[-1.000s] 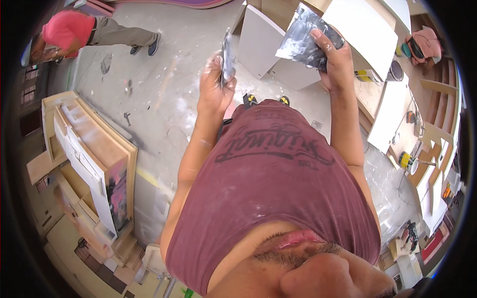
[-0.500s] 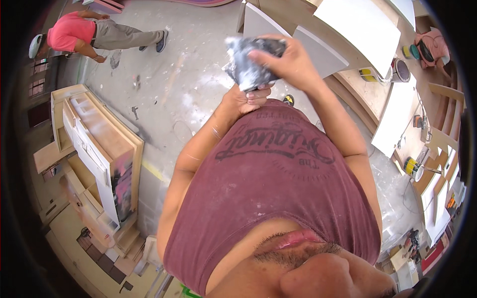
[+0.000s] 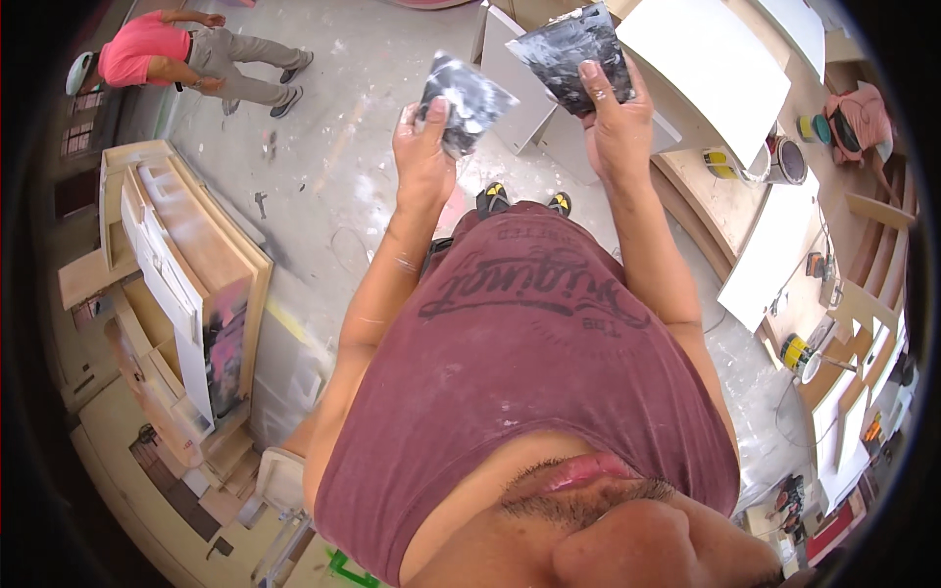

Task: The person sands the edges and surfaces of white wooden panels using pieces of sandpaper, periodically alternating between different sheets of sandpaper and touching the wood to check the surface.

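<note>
Each of my hands holds a flat, dark, square-edged putty spreader smeared with white filler. My left hand (image 3: 423, 162) pinches the smaller-looking spreader (image 3: 472, 101), thumb across its face. Higher and to the right, my right hand (image 3: 621, 127) grips the other spreader (image 3: 571, 51) by its lower edge, the thumb lying flat on it. The two spreaders are apart, raised in front of my body above the floor. White smears coat much of both blades. The fingers behind each blade are mostly hidden.
At right stands a workbench with a curved white panel (image 3: 706, 69), a yellow-labelled bucket (image 3: 720, 164) and a dark-rimmed bucket (image 3: 787, 160). Wooden cabinet pieces (image 3: 181, 240) stand at left. One person in a pink shirt (image 3: 137, 51) stands far left; another (image 3: 860, 118) bends at far right.
My hands have moved apart: the spreaders, together half a second ago, are now separate, one in each hand. The right hand has risen. The person at far left has changed stance.
</note>
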Demonstrator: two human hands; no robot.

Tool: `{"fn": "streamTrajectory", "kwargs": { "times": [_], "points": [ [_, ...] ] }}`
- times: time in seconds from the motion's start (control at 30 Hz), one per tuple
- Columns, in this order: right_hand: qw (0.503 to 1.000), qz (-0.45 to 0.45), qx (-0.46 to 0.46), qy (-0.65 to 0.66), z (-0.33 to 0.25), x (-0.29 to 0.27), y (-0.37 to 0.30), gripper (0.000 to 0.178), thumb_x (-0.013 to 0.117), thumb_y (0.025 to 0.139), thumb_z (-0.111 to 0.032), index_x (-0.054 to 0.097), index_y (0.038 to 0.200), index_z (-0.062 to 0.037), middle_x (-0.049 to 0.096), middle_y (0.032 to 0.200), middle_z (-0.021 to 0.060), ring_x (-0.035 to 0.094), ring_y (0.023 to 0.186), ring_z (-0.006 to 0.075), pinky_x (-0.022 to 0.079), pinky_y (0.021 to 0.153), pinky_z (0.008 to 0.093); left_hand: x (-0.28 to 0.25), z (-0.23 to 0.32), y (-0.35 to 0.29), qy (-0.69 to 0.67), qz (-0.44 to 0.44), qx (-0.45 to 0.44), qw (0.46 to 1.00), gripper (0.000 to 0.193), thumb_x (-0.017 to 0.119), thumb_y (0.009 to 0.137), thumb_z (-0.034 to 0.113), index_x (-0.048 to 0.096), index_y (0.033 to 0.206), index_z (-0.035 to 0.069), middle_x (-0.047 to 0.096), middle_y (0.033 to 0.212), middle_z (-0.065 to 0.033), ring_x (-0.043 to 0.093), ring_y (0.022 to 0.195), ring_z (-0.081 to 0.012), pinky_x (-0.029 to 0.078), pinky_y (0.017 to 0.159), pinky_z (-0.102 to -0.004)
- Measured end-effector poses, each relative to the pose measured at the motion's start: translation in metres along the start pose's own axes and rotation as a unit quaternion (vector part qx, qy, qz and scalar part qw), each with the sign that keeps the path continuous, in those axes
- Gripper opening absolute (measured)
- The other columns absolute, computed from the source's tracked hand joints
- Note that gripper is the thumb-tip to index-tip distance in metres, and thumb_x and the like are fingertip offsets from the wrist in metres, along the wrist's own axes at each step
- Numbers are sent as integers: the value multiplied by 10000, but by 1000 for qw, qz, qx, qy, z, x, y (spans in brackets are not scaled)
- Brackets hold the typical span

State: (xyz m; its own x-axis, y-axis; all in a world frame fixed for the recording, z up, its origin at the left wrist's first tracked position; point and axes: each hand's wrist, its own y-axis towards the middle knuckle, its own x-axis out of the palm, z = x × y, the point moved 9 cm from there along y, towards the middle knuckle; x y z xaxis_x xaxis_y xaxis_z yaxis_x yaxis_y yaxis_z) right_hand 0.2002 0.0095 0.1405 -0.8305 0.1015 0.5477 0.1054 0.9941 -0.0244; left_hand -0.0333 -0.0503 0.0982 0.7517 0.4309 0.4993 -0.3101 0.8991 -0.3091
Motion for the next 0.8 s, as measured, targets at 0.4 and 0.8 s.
{"fn": "streamTrajectory", "kwargs": {
  "times": [0.4,0.8],
  "points": [
    [978,-121,-27,-166,-4,23,-35,416,646,938,-91,558,1326,31,676,1126,85,597,1010,110,469,924,262,34,14,-28,63,15,140,988,228,697,911,76,508,1026,19,633,865,-53,599,695,-92,530,575,-248],
    [962,-174,-52,-204,-19,25,-35,358,593,949,-37,595,1305,4,668,1205,95,588,1073,116,455,956,272,38,23,-30,238,21,249,939,233,703,913,110,502,995,24,582,832,-12,525,727,-61,473,639,-227]
  ]
}}
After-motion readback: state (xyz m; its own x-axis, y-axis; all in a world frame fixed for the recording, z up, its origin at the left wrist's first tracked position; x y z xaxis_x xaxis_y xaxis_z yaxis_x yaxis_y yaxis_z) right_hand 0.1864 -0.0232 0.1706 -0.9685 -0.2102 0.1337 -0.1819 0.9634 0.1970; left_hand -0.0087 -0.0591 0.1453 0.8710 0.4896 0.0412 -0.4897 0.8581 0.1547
